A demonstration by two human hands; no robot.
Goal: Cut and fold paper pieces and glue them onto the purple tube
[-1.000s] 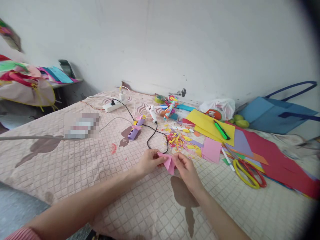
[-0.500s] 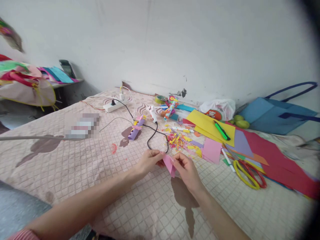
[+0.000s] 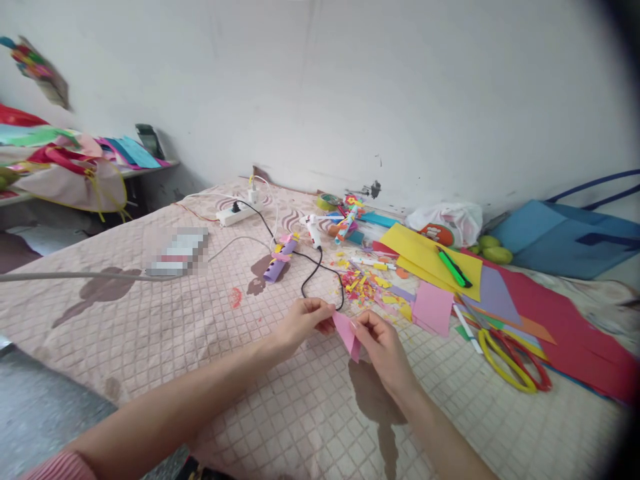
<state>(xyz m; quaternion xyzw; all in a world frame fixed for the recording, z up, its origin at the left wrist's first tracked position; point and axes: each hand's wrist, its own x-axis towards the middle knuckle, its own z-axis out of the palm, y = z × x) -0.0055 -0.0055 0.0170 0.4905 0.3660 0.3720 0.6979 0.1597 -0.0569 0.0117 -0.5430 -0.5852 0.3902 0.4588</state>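
Between both hands [image 3: 345,330], folded pink paper [image 3: 347,333].

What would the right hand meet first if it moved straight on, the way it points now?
Probably the black cable looping just beyond the pink folded paper that the right hand pinches; depth is unclear.

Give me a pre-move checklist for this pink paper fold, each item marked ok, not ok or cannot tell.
1. Both hands on the paper: ok. The left hand and right hand each pinch the folded pink paper.
2. Paper lifted off the bedspread: cannot tell; the lower tip is close to the cloth.
3. Creases even: cannot tell, the fingers cover part of the folds.
4. Black cord away from the hands: not ok, its loop lies just behind the left hand.
5. Scissors at hand: ok, they lie to the right on the coloured sheets.
6. Spare pink sheet ready: ok, flat beside the paper scraps.
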